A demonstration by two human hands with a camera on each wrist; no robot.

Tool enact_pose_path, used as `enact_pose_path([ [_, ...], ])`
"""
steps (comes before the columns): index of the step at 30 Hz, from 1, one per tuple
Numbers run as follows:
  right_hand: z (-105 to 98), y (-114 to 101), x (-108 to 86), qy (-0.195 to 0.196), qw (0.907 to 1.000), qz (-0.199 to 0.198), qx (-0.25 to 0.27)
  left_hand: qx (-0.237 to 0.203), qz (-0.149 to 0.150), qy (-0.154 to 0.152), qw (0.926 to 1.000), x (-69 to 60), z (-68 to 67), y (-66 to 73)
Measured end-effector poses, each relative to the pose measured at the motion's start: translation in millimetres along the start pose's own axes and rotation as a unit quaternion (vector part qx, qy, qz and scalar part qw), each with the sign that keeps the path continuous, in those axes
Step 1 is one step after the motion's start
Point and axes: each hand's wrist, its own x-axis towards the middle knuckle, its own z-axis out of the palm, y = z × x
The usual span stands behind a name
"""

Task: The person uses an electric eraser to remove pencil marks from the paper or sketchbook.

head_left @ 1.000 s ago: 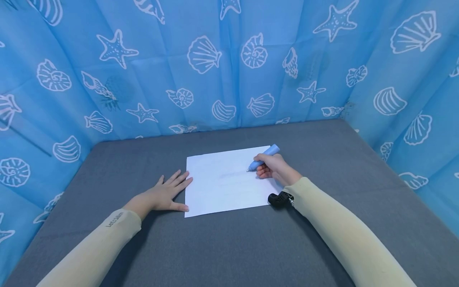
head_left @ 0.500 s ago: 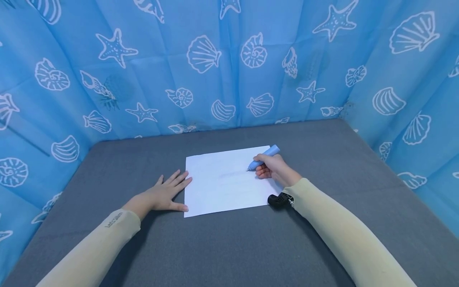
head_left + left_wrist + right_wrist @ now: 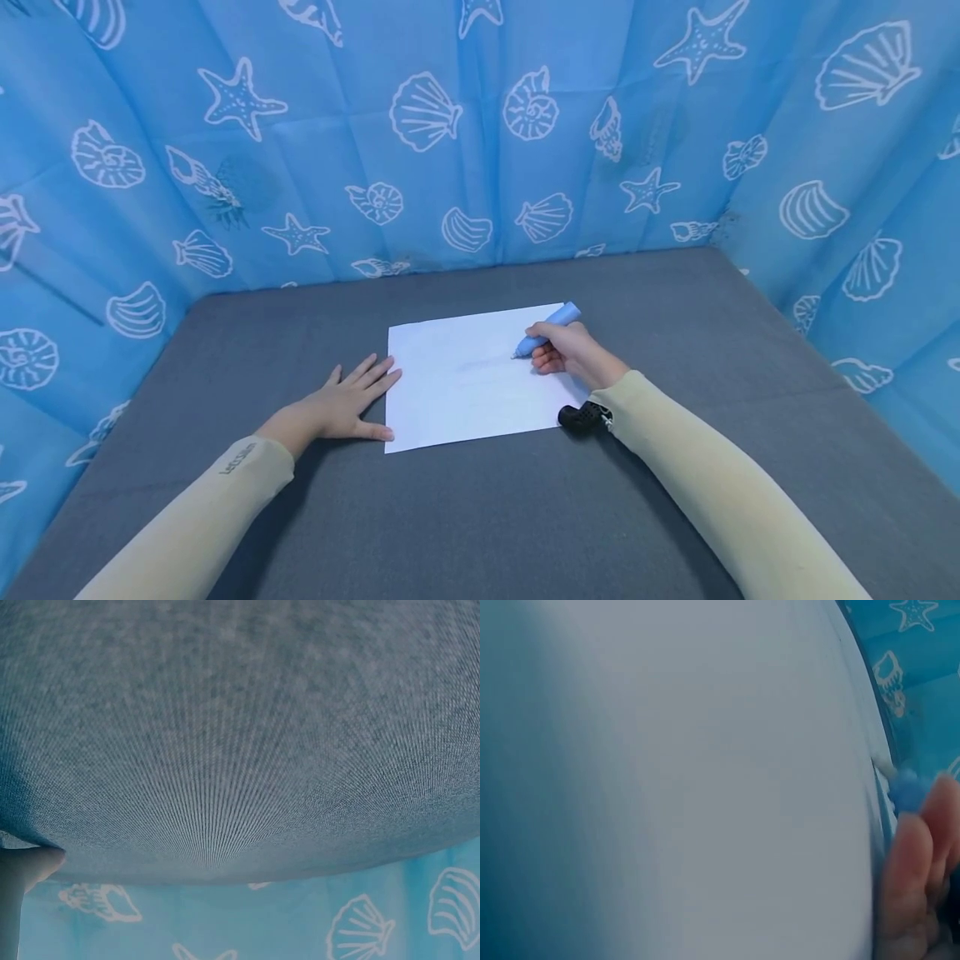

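On the grey desk [image 3: 480, 517] lay the white paper [image 3: 450, 408]; the left hand [image 3: 341, 408], fingers spread, touched its left edge. The right hand [image 3: 576, 352] pinched the blue pen [image 3: 562, 315] over it, tip shifted slightly leftward, so work there seemed under way.

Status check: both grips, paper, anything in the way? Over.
Right grip holds pen point-down at paper. Left grip spread, touching paper's left edge. Black wrist device hides paper's near right corner.
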Motion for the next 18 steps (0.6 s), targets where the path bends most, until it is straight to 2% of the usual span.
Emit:
enact_pose_path([
  [11,4.0,-0.3,0.7,0.02,0.9996,-0.014,0.013,0.004,-0.001,0.0,1.0,0.5,0.7,-1.7],
  [18,4.2,0.2,0.7,0.008,0.9999,-0.009,0.004,0.006,-0.001,-0.001,1.0,0.0,0.4,-1.1],
])
